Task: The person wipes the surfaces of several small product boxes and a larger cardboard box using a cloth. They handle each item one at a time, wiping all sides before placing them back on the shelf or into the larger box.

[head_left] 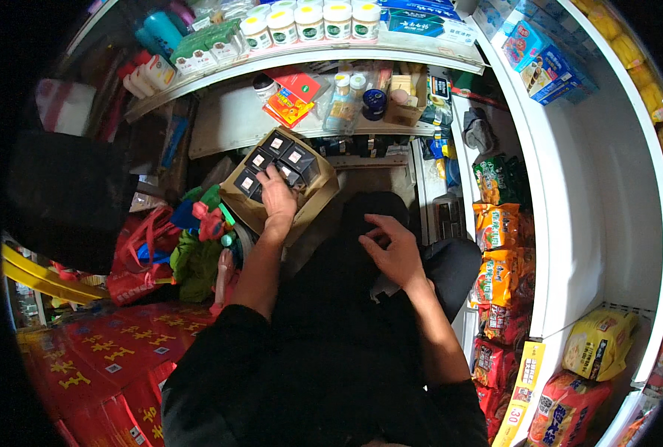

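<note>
My left hand [279, 196] reaches into an open cardboard carton [317, 204] of small black boxes. Its fingers rest on and among them, and whether they grip one is hidden. Each visible black box [277, 143] has a pale label on its top face. A gap shows in the carton to the right of my left hand. Over my dark-trousered knee [373, 207] hovers my right hand [394, 250], its thumb and fingers apart with nothing between them.
Ahead is a white shelf [220, 125] with packets and jars; an upper shelf holds several white-lidded jars [309, 23]. Noodle packets [496, 226] line the right shelving. Left are a red bag [141, 246], green cloth-like items [193, 268] and red cartons [113, 346].
</note>
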`<state>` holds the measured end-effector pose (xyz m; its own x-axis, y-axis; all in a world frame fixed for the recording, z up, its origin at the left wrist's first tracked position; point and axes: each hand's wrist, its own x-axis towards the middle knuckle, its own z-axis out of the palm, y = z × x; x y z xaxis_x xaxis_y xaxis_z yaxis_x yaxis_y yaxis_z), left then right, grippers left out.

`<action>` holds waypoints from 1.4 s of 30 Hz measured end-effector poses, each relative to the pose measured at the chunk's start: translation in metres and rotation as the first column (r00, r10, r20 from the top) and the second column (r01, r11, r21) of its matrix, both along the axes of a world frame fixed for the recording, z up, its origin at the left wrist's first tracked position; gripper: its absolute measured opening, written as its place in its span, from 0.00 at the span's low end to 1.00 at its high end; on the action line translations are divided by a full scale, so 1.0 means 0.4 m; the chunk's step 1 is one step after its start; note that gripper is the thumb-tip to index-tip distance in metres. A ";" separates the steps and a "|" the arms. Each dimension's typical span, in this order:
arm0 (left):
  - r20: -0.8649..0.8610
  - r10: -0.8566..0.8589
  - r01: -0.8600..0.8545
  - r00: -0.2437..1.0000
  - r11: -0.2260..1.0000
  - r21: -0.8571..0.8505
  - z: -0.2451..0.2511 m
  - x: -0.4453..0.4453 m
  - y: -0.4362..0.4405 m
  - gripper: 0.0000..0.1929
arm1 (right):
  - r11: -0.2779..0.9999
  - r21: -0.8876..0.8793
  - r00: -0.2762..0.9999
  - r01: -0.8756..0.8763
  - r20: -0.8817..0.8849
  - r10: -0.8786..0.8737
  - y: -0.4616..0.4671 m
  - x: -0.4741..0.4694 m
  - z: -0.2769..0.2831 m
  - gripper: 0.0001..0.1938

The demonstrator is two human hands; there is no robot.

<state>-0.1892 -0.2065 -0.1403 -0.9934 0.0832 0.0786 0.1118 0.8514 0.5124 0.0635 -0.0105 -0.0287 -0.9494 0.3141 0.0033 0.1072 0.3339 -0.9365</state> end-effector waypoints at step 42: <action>0.486 0.176 -0.506 0.856 0.097 0.857 -0.183 -0.131 -0.283 0.35 | 0.658 -0.561 0.845 0.503 0.479 -0.238 -0.020 -0.370 -0.222 0.17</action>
<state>-0.2416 -0.3198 -0.2136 -0.8844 -0.2439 -0.3978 -0.2822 -0.3996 0.8722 -0.0843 -0.0186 -0.1176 -0.6448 0.4346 -0.6287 0.4286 -0.4754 -0.7683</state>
